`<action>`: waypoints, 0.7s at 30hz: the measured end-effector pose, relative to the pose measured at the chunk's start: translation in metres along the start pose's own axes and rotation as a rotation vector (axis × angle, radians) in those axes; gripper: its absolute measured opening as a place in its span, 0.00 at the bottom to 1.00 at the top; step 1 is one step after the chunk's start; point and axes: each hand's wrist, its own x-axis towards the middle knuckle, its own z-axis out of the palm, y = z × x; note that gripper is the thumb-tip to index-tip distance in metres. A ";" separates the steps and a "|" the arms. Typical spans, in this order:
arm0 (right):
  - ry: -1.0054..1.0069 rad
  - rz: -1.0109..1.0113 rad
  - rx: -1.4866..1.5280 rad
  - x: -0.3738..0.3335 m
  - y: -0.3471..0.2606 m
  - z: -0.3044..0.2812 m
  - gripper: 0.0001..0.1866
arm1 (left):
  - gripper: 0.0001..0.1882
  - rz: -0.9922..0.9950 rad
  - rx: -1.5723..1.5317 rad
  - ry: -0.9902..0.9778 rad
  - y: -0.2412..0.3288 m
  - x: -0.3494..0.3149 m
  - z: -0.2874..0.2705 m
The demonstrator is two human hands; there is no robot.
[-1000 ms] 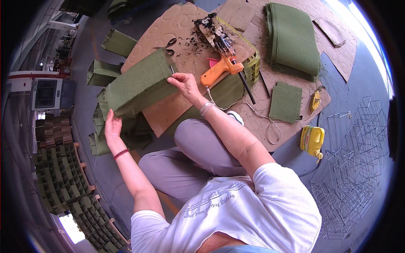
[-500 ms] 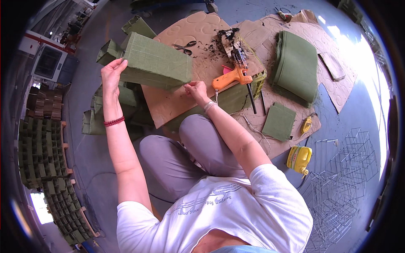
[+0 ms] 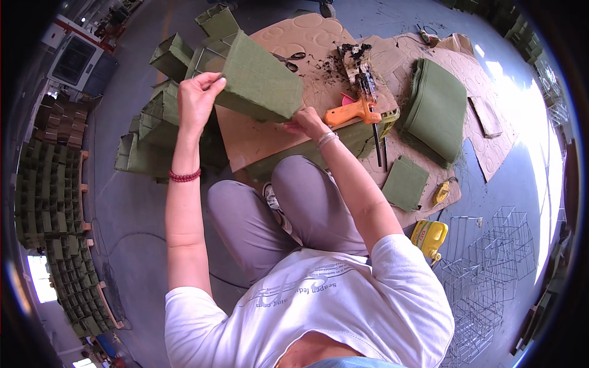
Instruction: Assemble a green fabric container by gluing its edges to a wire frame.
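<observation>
A green fabric-covered box (image 3: 262, 76) on a thin wire frame is held tilted above the cardboard, its open end toward the upper left. My left hand (image 3: 199, 101) pinches the rim of that open end between thumb and fingers. At the opposite, lower right corner, the closed fingers of my right hand (image 3: 308, 122) grip the box's edge; the fingertips are partly hidden. Just right of this hand lies an orange glue gun (image 3: 346, 113) with a dark stick in it. Black-handled scissors (image 3: 291, 60) rest on the cardboard (image 3: 251, 138) behind the box.
More green boxes (image 3: 172, 56) stand on the left, with pallets of stacked boxes (image 3: 52, 190) farther out. To the right are folded green fabric sheets (image 3: 435, 110), a small green square (image 3: 406, 183), a yellow tool (image 3: 442, 192), a yellow jug (image 3: 428, 238) and wire frames (image 3: 491, 270).
The view has shifted. Both hands still hold the box, which has turned so that more of its open end and wire rim shows.
</observation>
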 end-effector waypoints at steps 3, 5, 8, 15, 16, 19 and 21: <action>0.105 0.109 -0.304 0.016 0.000 -0.009 0.12 | 0.10 0.031 0.160 0.033 0.029 -0.036 0.034; 0.138 0.011 -0.544 0.020 -0.001 -0.003 0.11 | 0.09 0.078 0.303 0.069 0.032 -0.056 0.048; 0.328 -0.372 -1.047 0.020 0.015 0.008 0.09 | 0.07 0.251 0.461 0.159 0.041 -0.070 0.060; 0.723 -0.663 -1.284 -0.023 -0.027 -0.041 0.09 | 0.10 0.197 0.558 0.184 0.059 -0.082 0.097; 0.842 -0.755 -1.300 -0.032 -0.027 -0.066 0.09 | 0.11 0.260 0.561 0.210 0.059 -0.080 0.101; 0.979 -0.710 -1.438 -0.034 -0.008 -0.097 0.11 | 0.11 0.183 0.553 0.209 0.054 -0.070 0.089; 0.988 -0.623 -1.366 -0.040 -0.001 -0.094 0.20 | 0.12 0.168 0.520 0.231 0.052 -0.062 0.089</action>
